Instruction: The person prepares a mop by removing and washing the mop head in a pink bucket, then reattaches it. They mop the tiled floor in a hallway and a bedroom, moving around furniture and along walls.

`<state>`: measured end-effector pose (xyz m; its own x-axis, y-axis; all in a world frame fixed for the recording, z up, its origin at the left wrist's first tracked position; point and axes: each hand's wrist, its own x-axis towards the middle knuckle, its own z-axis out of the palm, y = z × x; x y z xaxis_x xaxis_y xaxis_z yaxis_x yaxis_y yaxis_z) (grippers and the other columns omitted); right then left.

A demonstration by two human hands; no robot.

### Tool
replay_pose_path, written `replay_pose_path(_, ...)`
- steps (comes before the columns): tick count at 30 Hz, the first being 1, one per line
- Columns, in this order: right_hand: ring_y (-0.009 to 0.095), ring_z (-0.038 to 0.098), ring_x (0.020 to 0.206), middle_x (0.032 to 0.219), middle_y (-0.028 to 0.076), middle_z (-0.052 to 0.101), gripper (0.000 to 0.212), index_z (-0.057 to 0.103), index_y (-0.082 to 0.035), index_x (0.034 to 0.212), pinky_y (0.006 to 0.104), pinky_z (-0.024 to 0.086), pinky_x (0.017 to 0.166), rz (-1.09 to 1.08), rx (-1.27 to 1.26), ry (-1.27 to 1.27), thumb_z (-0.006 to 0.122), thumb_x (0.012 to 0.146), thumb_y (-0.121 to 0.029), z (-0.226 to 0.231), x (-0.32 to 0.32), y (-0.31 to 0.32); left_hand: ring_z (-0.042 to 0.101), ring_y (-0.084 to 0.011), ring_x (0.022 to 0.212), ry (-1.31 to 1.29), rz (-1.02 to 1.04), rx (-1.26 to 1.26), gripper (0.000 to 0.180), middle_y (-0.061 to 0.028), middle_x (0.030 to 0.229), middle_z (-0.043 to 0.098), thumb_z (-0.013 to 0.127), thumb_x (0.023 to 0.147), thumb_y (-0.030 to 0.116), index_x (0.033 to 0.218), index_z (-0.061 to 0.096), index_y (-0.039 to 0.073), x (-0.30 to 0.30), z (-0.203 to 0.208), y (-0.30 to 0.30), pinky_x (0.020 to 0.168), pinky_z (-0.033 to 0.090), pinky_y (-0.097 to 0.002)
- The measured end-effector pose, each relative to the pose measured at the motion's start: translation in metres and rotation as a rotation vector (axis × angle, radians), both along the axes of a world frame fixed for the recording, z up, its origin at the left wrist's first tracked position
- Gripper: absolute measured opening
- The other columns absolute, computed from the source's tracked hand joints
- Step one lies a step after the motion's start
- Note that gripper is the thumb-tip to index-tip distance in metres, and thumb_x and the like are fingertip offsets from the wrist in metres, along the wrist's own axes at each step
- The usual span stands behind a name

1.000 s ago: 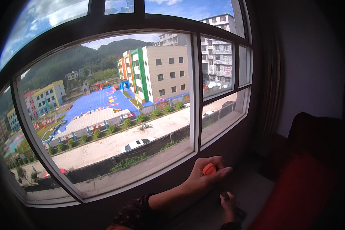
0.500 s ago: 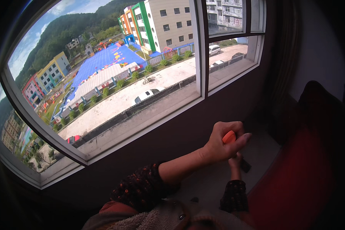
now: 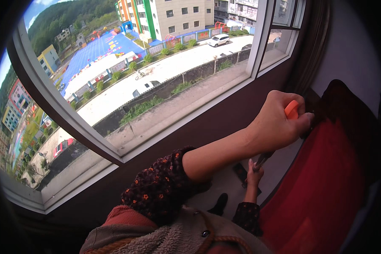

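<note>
My left hand [image 3: 279, 122] is raised ahead and to the right, its fingers wrapped around the top of a long pole. The orange end [image 3: 291, 109] of that pole sticks out above the fist. Lower down, my right hand [image 3: 255, 173] grips the dark shaft [image 3: 264, 158] of the pole, thumb pointing along it. A dark flat piece [image 3: 240, 174] lies low beside my right hand. I cannot tell whether it is the pole's head, since my forearm and the shadow hide part of it.
A window [image 3: 258, 46] with a pale sill runs along the left and front, with a street and buildings outside. Red cloth [image 3: 321, 169] covers something at the right. Below are the grey floor [image 3: 218, 180] and a dark shoe [image 3: 218, 205].
My left hand has moved up and to the right with the orange end. The right hand is now lower and shows more plainly. My view has shifted, showing more red cloth and floor.
</note>
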<state>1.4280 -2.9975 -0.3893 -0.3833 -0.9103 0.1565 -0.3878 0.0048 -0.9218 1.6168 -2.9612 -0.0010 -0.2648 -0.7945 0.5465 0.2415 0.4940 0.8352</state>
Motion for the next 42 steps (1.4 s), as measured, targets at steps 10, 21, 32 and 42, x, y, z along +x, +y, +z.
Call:
replay_pose_path(10, 0.015, 0.048, 0.056, 0.057, 0.006, 0.051, 0.04, 0.052, 0.001, 0.067, 0.0343, 0.042, 0.057, 0.197, 0.016, -0.122, 0.071, 0.091, -0.024, 0.041, 0.1, 0.121, 0.053, -0.0124, 0.039, 0.016, -0.03, 0.106, 0.029, -0.0047, 0.051, 0.053, 0.07, 0.083, 0.012, 0.063, 0.052, 0.002, 0.076, 0.045, 0.06, 0.037, 0.041, -0.0266)
replay_pose_path(21, 0.04, 0.061, 0.065, 0.066, 0.017, 0.057, 0.021, 0.053, -0.005, 0.073, 0.0439, 0.046, 0.056, 0.307, -0.314, 0.204, 0.069, 0.079, -0.018, 0.113, 0.131, 0.125, 0.049, -0.039, 0.132, 0.26, 0.76, 0.232, 0.052, -0.0316, 0.14, 0.049, 0.027, 0.105, 0.024, 0.136, 0.044, -0.014, 0.187, 0.066, 0.113, 0.102, 0.047, -0.0444)
replay_pose_path(32, 0.035, 0.064, 0.095, 0.09, 0.011, 0.067, 0.033, 0.058, -0.007, 0.082, 0.0491, 0.048, 0.093, 0.122, -0.167, 0.298, 0.081, 0.073, -0.03, -0.04, 0.076, -0.001, 0.043, -0.0166, 0.056, 0.006, 0.044, -0.067, 0.024, -0.007, 0.065, 0.044, 0.047, 0.098, 0.011, 0.075, 0.041, 0.009, 0.09, -0.122, 0.093, 0.068, 0.047, -0.0404)
replay_pose_path(42, 0.03, 0.063, 0.091, 0.082, 0.008, 0.065, 0.016, 0.056, -0.009, 0.074, 0.047, 0.043, 0.09, 0.2, -0.138, 0.328, 0.07, 0.074, -0.018, -0.03, 0.19, 0.092, 0.031, -0.0127, 0.055, 0.039, 0.196, 0.028, 0.032, -0.0031, 0.064, 0.03, 0.041, 0.1, 0.01, 0.07, 0.032, 0.013, 0.21, -0.08, 0.157, 0.062, 0.038, -0.0342)
